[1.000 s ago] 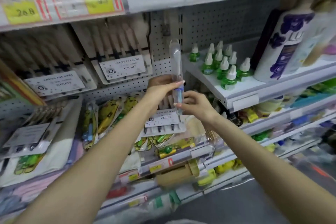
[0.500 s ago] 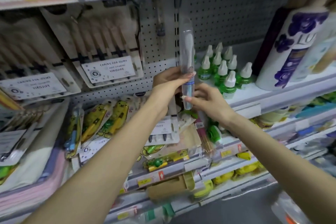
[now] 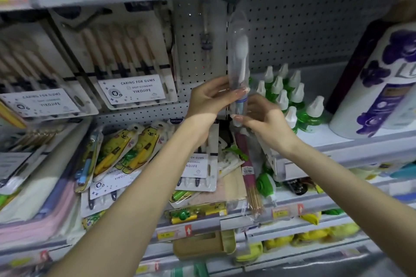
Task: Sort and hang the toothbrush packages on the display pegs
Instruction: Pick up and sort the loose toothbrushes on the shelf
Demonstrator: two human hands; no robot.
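Observation:
A clear plastic toothbrush package (image 3: pixel 238 51) stands upright in front of the grey pegboard (image 3: pixel 292 36), its top close under the upper shelf. My left hand (image 3: pixel 210 96) grips its lower half from the left. My right hand (image 3: pixel 263 119) pinches its bottom end from the right. White multi-brush packs (image 3: pixel 126 67) hang on pegs to the left. Yellow children's toothbrush packs (image 3: pixel 135 148) and another white pack (image 3: pixel 198 164) lie loose on the shelf below.
Green bottles with white caps (image 3: pixel 290 96) stand on the right shelf beside a large white and purple bottle (image 3: pixel 378 87). A bundle of incense sticks (image 3: pixel 249 171) lies below my right hand. Folded cloths (image 3: pixel 45 198) sit at lower left.
Both hands have lifted the clear package higher along the pegboard, toward the upper shelf. The view has shifted closer and slightly up.

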